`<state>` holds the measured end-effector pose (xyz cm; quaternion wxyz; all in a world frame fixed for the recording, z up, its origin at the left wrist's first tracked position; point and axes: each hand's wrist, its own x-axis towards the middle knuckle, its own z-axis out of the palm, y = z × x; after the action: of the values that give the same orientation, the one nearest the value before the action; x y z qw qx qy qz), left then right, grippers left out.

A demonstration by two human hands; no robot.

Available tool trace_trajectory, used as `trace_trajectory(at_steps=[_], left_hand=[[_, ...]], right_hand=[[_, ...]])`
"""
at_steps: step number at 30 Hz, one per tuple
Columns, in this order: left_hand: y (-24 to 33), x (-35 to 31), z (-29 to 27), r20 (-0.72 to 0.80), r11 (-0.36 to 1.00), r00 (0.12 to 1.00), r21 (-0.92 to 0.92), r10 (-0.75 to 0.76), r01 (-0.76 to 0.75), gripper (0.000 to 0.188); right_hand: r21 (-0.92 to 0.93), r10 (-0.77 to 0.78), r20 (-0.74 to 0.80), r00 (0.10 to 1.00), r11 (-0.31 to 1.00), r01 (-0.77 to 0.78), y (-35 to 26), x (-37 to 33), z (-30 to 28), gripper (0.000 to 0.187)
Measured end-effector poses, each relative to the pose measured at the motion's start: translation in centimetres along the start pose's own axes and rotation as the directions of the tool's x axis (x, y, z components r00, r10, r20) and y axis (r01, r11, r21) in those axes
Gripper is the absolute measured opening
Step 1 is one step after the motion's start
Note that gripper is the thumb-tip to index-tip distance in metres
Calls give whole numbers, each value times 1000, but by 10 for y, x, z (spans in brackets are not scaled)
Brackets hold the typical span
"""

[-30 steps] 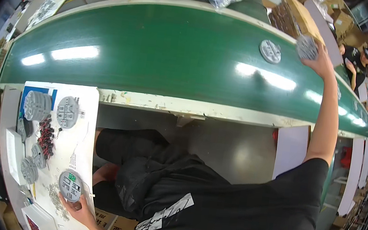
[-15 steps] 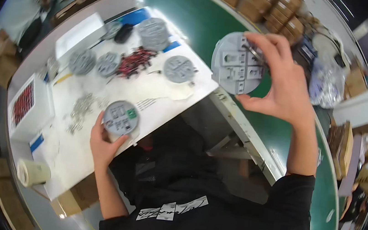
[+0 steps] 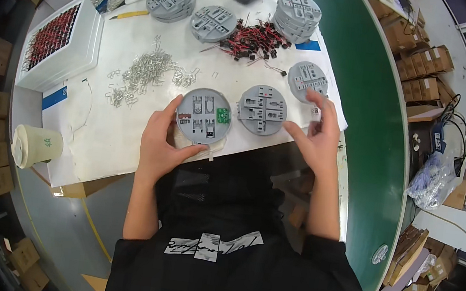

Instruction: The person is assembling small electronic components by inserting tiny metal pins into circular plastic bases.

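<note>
While left hand (image 3: 159, 143) pinches the rim of round grey plastic disc with green board (image 3: 202, 117) left of frame centre, right hand (image 3: 321, 145), fingers spread, sits just beside cross-ribbed round grey plastic disc (image 3: 263, 111) right of centre.

Factory assembly workshop, indicated by a green conveyor belt (image 3: 379, 163), stacked cardboard boxes (image 3: 423, 63), and a worktop (image 3: 111, 142) bearing grey discs (image 3: 263, 111) and wired components (image 3: 253, 41).

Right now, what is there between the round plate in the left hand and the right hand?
In the head view, another grey plate with a cross pattern lies between the held plate and the right hand.
</note>
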<state>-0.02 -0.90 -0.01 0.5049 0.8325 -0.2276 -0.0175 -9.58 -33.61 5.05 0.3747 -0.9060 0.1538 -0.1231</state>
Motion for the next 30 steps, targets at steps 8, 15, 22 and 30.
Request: trace_trajectory(at_steps=[8, 15, 22, 30], left_hand=[[-6, -4, -7, -16, 998, 1000, -68, -18, 17, 109], [14, -57, -71, -171, 742, 968, -670, -181, 20, 97], [86, -128, -80, -495, 648, 492, -733, -716, 206, 110], [29, -38, -33, -139, 999, 989, -7, 45, -47, 103]], right_hand=[[-181, -106, 59, 993, 977, 115, -22, 4, 37, 92], [295, -317, 150, 937, 918, 263, -46, 8, 73, 95], [69, -364, 659, 658, 900, 430, -184, -5, 198, 70], [312, -40, 73, 997, 950, 16, -47, 56, 82, 18]])
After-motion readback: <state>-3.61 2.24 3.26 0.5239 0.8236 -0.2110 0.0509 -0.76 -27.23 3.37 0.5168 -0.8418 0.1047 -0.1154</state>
